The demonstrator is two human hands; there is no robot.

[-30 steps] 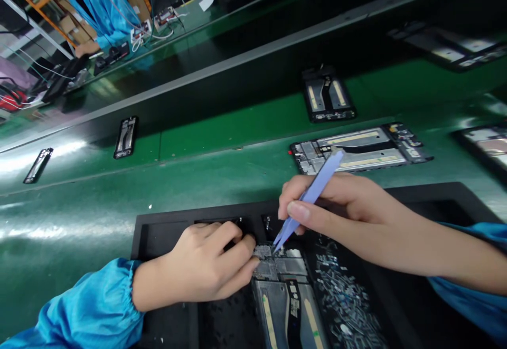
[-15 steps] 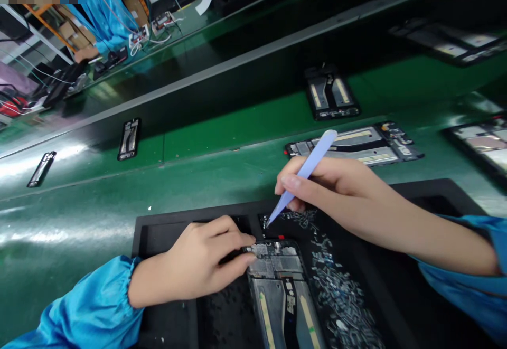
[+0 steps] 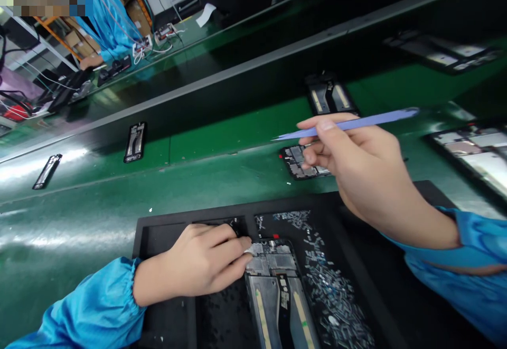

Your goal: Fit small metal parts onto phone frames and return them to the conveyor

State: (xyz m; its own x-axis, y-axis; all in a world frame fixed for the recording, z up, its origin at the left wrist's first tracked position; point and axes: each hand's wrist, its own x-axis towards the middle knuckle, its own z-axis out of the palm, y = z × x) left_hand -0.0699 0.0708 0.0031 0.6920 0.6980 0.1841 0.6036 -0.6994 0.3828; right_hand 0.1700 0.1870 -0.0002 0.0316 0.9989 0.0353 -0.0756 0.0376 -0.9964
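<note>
Our right hand (image 3: 358, 164) pinches lavender plastic tweezers (image 3: 348, 123) between the thumb and curled fingers. It holds them level, well above the tray, with the fine tip pointing left and touching nothing. Our left hand (image 3: 204, 256) sits low with its fingers pressed together and curled, their tips at the far end of a phone mid-frame (image 3: 273, 307). We cannot tell whether they pinch something small or only steady the frame.

The frame lies lengthwise in a black tray (image 3: 198, 214), its metal-shielded circuit board (image 3: 269, 259) under those fingertips. Loose silver screws (image 3: 327, 280) lie just to its right. For fine work here, we keep the pinch near the tweezers' tip end and the left fingers firm on the frame, so the board stays put.

The tray's raised far rim runs just beyond both hands, and its dark left compartment lies under our left hand. Past the rim stretches the green bench (image 3: 79, 227), with more phone frames (image 3: 330, 95) set well apart. Another worker's hand (image 3: 91, 62) shows at the far bench, well away from ours.
</note>
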